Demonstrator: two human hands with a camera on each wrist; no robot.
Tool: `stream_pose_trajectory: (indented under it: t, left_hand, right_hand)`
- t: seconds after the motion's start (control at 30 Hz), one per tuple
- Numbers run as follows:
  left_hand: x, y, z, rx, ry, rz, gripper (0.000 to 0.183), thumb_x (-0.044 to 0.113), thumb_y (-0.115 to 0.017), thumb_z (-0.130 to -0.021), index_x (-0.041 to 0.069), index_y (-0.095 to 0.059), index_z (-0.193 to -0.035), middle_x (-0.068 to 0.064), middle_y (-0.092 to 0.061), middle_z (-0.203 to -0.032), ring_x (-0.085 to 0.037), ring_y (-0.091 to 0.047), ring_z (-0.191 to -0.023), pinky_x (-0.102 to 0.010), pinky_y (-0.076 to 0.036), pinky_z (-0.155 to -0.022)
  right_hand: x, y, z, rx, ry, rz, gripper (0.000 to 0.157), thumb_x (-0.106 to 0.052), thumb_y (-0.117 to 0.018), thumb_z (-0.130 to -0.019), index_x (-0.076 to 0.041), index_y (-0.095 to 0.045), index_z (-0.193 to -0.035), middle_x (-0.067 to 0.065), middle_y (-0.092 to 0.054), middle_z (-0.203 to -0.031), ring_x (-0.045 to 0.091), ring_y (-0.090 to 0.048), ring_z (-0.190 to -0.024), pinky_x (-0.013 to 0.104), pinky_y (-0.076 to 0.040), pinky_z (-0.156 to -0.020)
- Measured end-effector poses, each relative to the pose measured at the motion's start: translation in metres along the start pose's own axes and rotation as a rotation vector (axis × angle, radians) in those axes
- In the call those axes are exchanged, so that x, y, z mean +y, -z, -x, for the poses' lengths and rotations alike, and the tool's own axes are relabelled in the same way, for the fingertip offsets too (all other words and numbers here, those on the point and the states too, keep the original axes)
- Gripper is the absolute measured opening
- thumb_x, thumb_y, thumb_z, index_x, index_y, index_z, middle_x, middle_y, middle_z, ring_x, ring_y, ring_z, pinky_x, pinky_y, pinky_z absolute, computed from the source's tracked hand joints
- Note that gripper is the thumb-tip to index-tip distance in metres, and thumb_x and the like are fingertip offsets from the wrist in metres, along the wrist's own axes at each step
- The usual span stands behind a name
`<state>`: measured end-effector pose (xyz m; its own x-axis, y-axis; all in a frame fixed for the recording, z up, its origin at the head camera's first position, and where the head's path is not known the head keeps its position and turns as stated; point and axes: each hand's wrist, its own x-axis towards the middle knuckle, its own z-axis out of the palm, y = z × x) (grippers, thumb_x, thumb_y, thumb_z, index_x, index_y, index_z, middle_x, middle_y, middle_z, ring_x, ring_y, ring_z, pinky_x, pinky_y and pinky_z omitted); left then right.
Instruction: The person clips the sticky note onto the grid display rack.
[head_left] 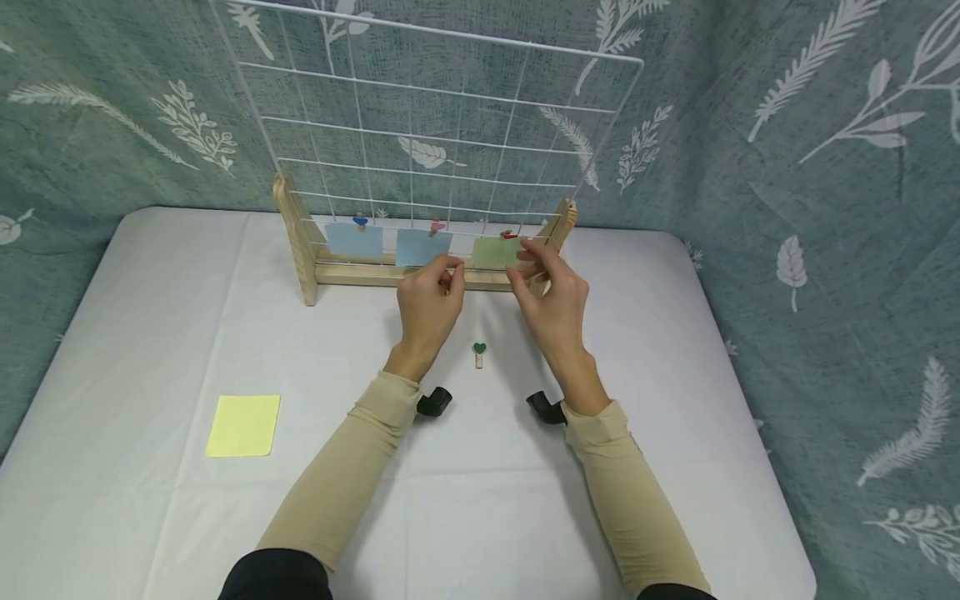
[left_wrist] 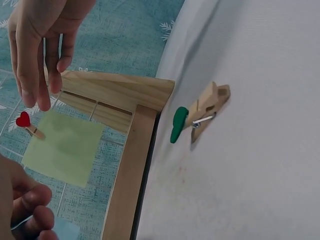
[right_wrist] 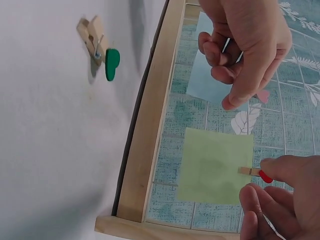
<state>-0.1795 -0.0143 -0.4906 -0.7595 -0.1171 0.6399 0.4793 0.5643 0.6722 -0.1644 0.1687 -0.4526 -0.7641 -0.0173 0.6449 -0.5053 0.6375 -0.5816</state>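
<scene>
On the white grid rack hang a green paper note (head_left: 491, 252) and two blue notes, the left one (head_left: 356, 242) and the middle one (head_left: 418, 248). A small wooden clothespin with a red heart (right_wrist: 249, 171) pins the green note to a wire. Beside that clothespin is my right hand (head_left: 551, 300), its fingers loosely bent and, in the left wrist view, a little apart from the heart. My left hand (head_left: 429, 304) hovers before the middle blue note, fingers loosely curled with nothing visible in them. A green-heart clothespin (left_wrist: 202, 112) lies on the table between the arms.
The wire grid (head_left: 442, 32) stands upright in a wooden base (head_left: 360, 274) at the table's back. Blue-heart (head_left: 361, 221) and pink-heart (head_left: 437, 226) clothespins hold the blue notes. A yellow note (head_left: 243, 427) lies on the white-covered table at left. Leaf-patterned curtain surrounds the back.
</scene>
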Motion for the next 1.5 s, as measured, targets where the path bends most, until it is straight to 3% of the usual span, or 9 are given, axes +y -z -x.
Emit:
stream_pose_trajectory:
  t: [0.4,0.73,1.1,1.27,1.5]
  left_hand:
    - [-0.011,0.006,0.010,-0.053,0.027,-0.040,0.011,0.006,-0.070,-0.096,0.001,-0.078,-0.093,-0.009,-0.068,-0.064,-0.021,-0.055,-0.051,-0.035,-0.044,-0.053]
    - [-0.019,0.011,0.020,-0.258,0.109,-0.137,0.008,0.009,-0.072,-0.095,0.006,-0.079,-0.092,-0.007,-0.072,-0.071,-0.022,-0.062,-0.061,-0.038,-0.048,-0.061]
    - [-0.025,0.017,0.026,-0.425,0.105,-0.187,0.009,0.011,-0.073,-0.093,0.006,-0.078,-0.087,-0.004,-0.071,-0.072,-0.021,-0.062,-0.065,-0.038,-0.050,-0.064]
    - [-0.031,0.023,0.028,-0.457,0.098,-0.211,0.010,0.011,-0.073,-0.094,0.008,-0.077,-0.085,-0.004,-0.071,-0.073,-0.021,-0.062,-0.067,-0.038,-0.050,-0.067]
    - [-0.036,0.038,0.029,-0.450,0.086,-0.208,0.009,0.010,-0.073,-0.093,0.007,-0.078,-0.086,-0.003,-0.069,-0.071,-0.021,-0.059,-0.065,-0.038,-0.049,-0.066]
  right_hand:
    - [-0.002,0.001,0.013,-0.036,-0.025,-0.018,0.030,-0.008,-0.081,-0.092,0.000,-0.074,-0.120,0.015,-0.080,-0.108,0.029,-0.075,-0.080,0.047,-0.058,-0.073]
    - [0.002,0.000,0.025,-0.072,-0.060,-0.011,0.025,-0.006,-0.082,-0.090,-0.001,-0.076,-0.114,0.012,-0.080,-0.103,0.027,-0.075,-0.079,0.049,-0.057,-0.072]
    - [0.001,-0.006,0.031,-0.140,-0.075,0.013,0.022,-0.009,-0.081,-0.092,-0.004,-0.077,-0.113,0.010,-0.080,-0.104,0.024,-0.075,-0.081,0.046,-0.059,-0.075]
    - [-0.002,-0.009,0.034,-0.199,-0.062,0.033,0.022,-0.010,-0.081,-0.093,-0.003,-0.077,-0.113,0.010,-0.080,-0.105,0.024,-0.075,-0.083,0.041,-0.060,-0.078]
    - [-0.002,-0.010,0.037,-0.203,-0.055,0.019,0.022,-0.008,-0.081,-0.091,-0.003,-0.078,-0.112,0.011,-0.080,-0.103,0.026,-0.075,-0.082,0.045,-0.060,-0.077]
